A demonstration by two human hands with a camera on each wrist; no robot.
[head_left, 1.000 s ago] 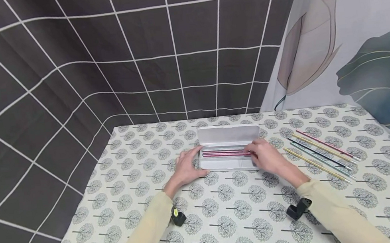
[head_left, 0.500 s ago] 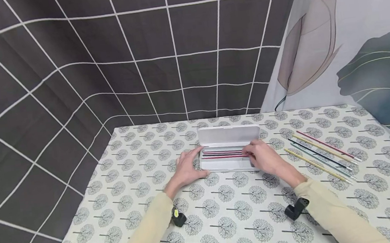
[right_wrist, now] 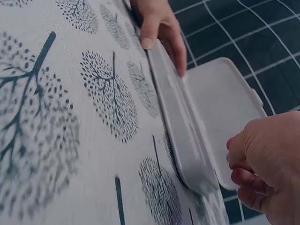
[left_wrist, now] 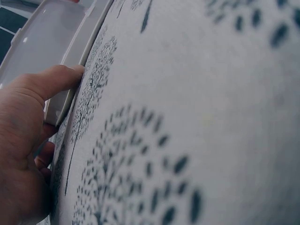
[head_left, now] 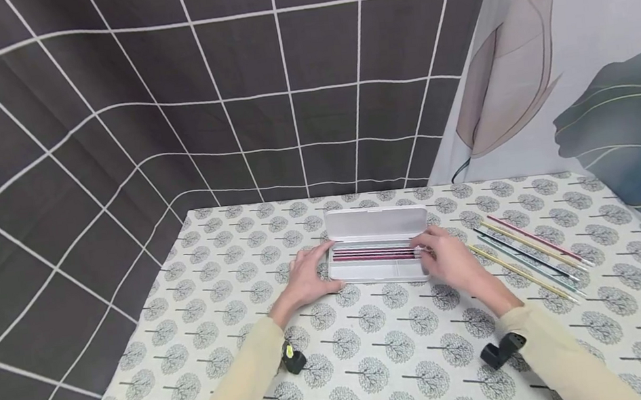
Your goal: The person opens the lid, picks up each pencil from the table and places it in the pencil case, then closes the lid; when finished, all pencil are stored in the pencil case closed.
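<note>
A white case (head_left: pixel 373 274) lies with its lid (head_left: pixel 376 222) raised; several dark red, black and pale green pencils (head_left: pixel 371 255) lie lengthwise inside. My left hand (head_left: pixel 307 277) grips the case's left end, thumb at the front edge and fingers at the back corner; the left wrist view shows the thumb of my left hand (left_wrist: pixel 28 136) on the rim. Over the right end is my right hand (head_left: pixel 448 263), its fingers beside the pencils' ends. In the right wrist view my right hand (right_wrist: pixel 274 164) has loosely bent fingers, with nothing visible between them.
Several loose pencils, among them a yellow one (head_left: pixel 521 273) and a red one (head_left: pixel 539 239), lie slanting on the patterned cloth (head_left: pixel 375 365) right of my right hand. A dark gridded curtain (head_left: pixel 322 114) hangs behind the table.
My right hand has moved right along the case, and its fingers have come away from the pencils. The pencils inside have shifted slightly. My left hand has stayed on the case.
</note>
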